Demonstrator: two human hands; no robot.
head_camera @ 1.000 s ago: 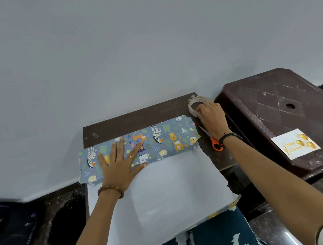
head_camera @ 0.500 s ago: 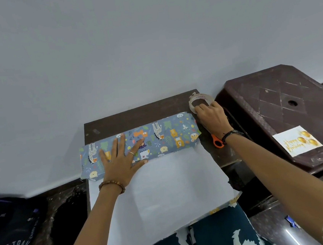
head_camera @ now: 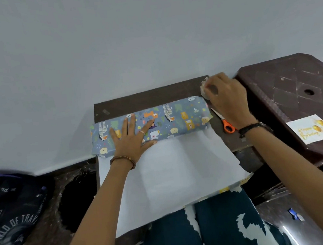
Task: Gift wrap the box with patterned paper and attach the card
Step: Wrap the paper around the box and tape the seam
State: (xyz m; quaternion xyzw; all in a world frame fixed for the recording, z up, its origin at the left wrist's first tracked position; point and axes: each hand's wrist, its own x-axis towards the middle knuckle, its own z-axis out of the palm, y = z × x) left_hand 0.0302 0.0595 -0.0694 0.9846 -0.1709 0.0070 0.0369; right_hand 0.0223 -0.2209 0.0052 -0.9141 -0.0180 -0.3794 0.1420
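Patterned paper (head_camera: 176, 118) covers the box on the counter (head_camera: 150, 96). Left hand (head_camera: 132, 143) presses it flat, grip wide. Right hand (head_camera: 226, 97) grip holds the tape roll (head_camera: 204, 90).

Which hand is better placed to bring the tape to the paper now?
The right hand: it already grips the tape roll beside the box end. The left hand lies flat on the folded patterned paper, holding it down, so it should probably stay.
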